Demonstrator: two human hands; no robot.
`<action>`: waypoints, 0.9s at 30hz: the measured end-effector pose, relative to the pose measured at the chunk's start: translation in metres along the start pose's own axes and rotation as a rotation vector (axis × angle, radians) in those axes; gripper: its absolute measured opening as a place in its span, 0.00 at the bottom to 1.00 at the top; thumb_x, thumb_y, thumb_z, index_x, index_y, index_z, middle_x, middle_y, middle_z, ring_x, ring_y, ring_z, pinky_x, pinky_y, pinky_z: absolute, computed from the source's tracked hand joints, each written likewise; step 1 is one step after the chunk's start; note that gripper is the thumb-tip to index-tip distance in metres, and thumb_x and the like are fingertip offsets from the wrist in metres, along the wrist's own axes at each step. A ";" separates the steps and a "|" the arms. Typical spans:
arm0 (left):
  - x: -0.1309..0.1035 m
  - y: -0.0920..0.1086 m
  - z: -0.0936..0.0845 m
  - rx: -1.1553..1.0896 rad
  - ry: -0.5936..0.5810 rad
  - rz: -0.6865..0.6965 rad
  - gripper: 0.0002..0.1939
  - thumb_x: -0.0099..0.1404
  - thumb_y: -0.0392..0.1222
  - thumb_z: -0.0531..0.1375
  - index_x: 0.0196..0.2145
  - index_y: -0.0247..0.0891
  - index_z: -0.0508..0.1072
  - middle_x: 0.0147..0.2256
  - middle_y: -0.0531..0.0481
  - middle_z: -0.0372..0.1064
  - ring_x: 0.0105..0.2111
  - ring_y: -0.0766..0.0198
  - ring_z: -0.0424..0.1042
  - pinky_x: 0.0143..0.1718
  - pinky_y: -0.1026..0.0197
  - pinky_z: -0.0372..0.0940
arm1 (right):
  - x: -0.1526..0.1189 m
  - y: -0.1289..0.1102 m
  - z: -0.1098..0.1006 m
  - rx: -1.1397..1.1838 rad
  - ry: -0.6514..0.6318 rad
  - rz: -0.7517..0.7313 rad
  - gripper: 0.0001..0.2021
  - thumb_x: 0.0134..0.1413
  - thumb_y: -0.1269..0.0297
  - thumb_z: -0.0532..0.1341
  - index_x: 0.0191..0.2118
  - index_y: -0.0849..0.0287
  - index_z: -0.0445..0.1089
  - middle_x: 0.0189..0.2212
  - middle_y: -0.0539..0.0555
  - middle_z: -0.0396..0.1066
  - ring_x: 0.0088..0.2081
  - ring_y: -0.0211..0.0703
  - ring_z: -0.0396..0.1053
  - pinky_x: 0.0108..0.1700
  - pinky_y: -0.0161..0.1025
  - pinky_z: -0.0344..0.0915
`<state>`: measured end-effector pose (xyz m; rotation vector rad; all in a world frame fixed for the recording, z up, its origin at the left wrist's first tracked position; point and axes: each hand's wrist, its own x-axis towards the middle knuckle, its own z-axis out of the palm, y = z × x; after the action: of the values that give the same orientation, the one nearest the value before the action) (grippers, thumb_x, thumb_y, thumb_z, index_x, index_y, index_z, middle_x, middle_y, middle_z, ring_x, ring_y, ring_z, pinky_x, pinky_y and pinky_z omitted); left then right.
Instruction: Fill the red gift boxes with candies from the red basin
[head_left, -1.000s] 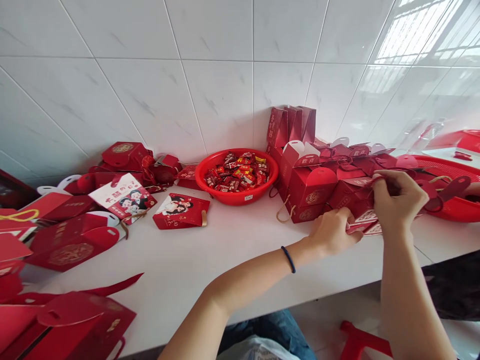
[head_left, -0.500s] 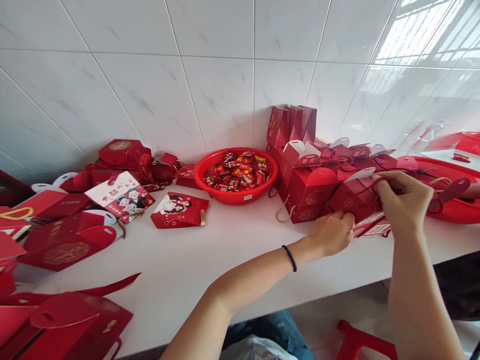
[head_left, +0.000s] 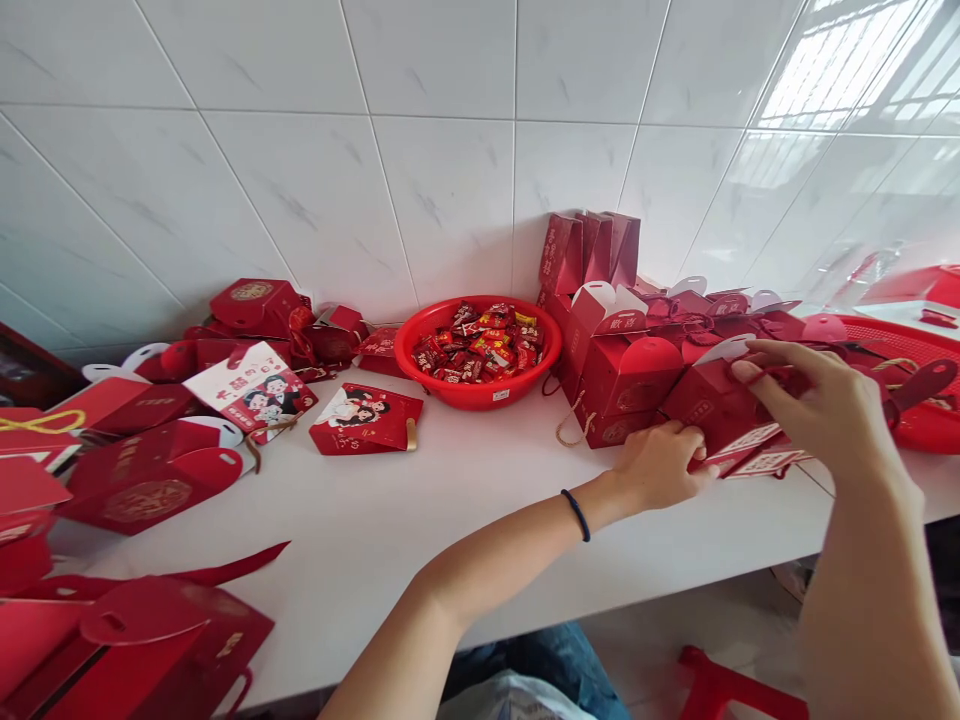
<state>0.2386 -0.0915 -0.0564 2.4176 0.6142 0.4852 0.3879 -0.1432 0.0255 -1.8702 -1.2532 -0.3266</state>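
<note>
My left hand (head_left: pixel 660 465), a dark band on its wrist, is closed on the lower front of a red gift box (head_left: pixel 705 400) at the right of the table. On the upper right of that same box is my right hand (head_left: pixel 821 400), its fingers bent around the top flap and dark red cord. The fingertips of my right hand are partly hidden. Stacked red boxes (head_left: pixel 634 375) stand just left of the held box, with a loop of tan cord hanging from them.
A red basin (head_left: pixel 421 378) of wrapped candies sits near the tiled wall. Many red boxes (head_left: pixel 150 480) crowd the left side, and a box with a printed couple (head_left: pixel 364 418) lies left of the basin. A red basket (head_left: pixel 911 435) is far right, a red stool (head_left: pixel 739 690) below.
My right hand has shifted slightly right, its fingers more spread over the box top. My left hand stays at the box's lower front. The whole view has moved slightly.
</note>
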 end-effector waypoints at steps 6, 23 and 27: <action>-0.003 0.001 0.002 -0.021 0.095 -0.045 0.10 0.65 0.48 0.63 0.38 0.40 0.72 0.43 0.48 0.72 0.43 0.57 0.75 0.43 0.56 0.70 | -0.010 0.018 -0.035 -0.052 -0.143 -0.027 0.43 0.29 0.29 0.66 0.54 0.44 0.76 0.40 0.55 0.78 0.32 0.52 0.73 0.34 0.47 0.68; -0.019 0.001 -0.006 -0.013 0.076 -0.104 0.15 0.66 0.47 0.59 0.48 0.40 0.73 0.53 0.45 0.66 0.45 0.54 0.75 0.49 0.49 0.72 | -0.040 0.040 -0.017 -0.179 -0.011 -0.262 0.36 0.50 0.38 0.60 0.64 0.45 0.63 0.55 0.60 0.73 0.55 0.63 0.70 0.55 0.60 0.67; -0.040 -0.003 -0.019 -0.099 0.145 -0.068 0.12 0.64 0.44 0.60 0.45 0.41 0.75 0.53 0.48 0.69 0.47 0.57 0.75 0.51 0.54 0.71 | -0.035 0.041 -0.018 -0.172 -0.053 -0.256 0.39 0.46 0.35 0.60 0.63 0.45 0.64 0.53 0.60 0.73 0.53 0.65 0.71 0.57 0.62 0.64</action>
<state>0.1961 -0.1017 -0.0515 2.2747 0.7153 0.6513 0.4108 -0.1850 -0.0053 -1.8718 -1.5473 -0.5400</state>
